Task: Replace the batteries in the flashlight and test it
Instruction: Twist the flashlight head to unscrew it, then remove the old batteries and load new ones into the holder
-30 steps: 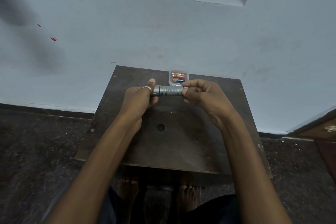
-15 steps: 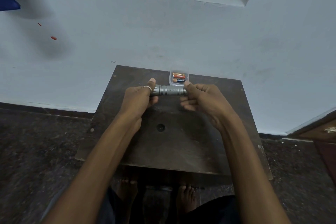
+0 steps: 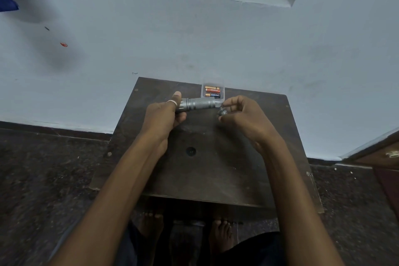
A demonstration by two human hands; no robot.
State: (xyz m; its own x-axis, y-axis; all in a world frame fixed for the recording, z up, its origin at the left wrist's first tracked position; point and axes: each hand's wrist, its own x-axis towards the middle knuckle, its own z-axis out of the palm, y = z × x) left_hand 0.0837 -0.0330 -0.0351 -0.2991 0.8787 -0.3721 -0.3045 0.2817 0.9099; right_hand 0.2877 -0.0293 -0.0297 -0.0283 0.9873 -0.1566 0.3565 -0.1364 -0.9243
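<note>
A grey metal flashlight (image 3: pixel 199 104) lies level above the far part of a dark wooden table (image 3: pixel 216 170). My left hand (image 3: pixel 165 114) grips its head end, with a ring on the thumb. The flashlight's right end is bare. My right hand (image 3: pixel 243 115) is a little apart from that end, and its fingertips pinch the small metal tail cap (image 3: pixel 222 112). Just behind the flashlight, a clear plastic case (image 3: pixel 212 93) on the table holds orange and black batteries (image 3: pixel 212 92).
The table stands against a pale blue wall (image 3: pixel 216 39) and has a round hole (image 3: pixel 190 150) in its middle. Dark speckled floor (image 3: pixel 43 179) surrounds it. My bare feet (image 3: pixel 220 235) show under the near edge. A brown wooden piece of furniture (image 3: pixel 384 157) sits at the right.
My right hand was turning the flashlight's tail end; now it has drawn away to the right with the cap off. The left hand has kept its grip.
</note>
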